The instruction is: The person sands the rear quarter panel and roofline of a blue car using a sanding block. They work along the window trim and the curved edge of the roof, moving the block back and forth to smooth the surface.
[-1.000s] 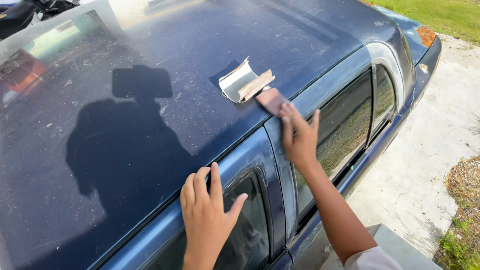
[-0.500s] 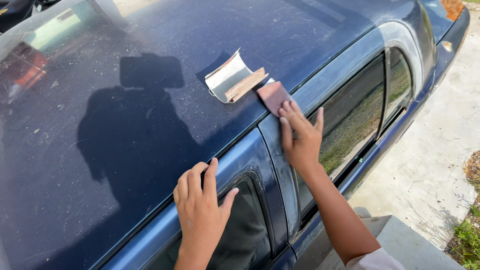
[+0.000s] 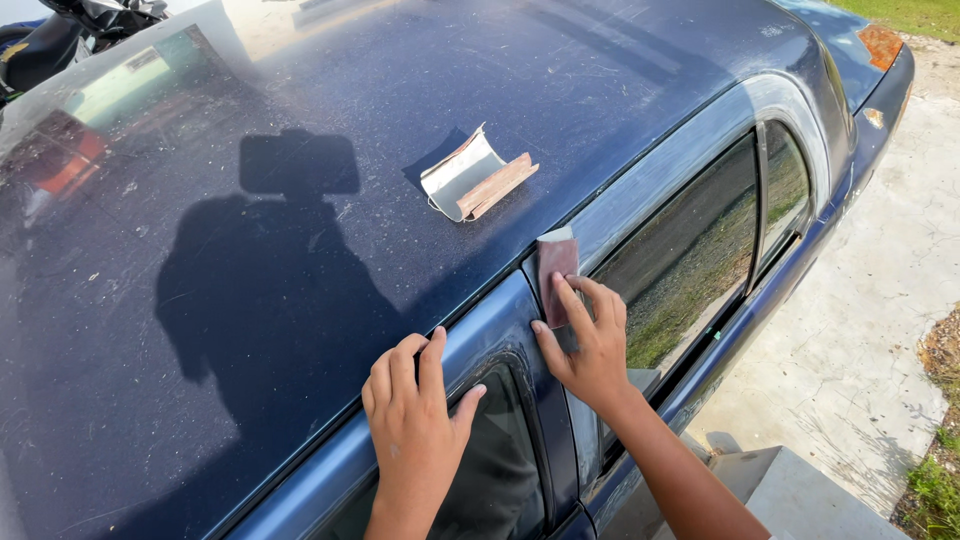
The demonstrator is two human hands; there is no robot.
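Blue car roof [image 3: 300,330], dusty and scratched, fills the head view. Right hand [image 3: 590,345] presses a reddish-brown sandpaper sheet [image 3: 556,268] flat against the door pillar [image 3: 545,400] just below the roof edge, fingers spread over its lower part. Left hand [image 3: 415,415] lies open and flat on the roof rail beside the pillar, grasping nothing. A curled sandpaper piece [image 3: 472,182] rests on the roof above the pillar.

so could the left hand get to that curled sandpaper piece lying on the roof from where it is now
Probably yes: the left hand rests flat on the roof edge, holding nothing, and only bare dusty roof lies between it and the curled sandpaper.
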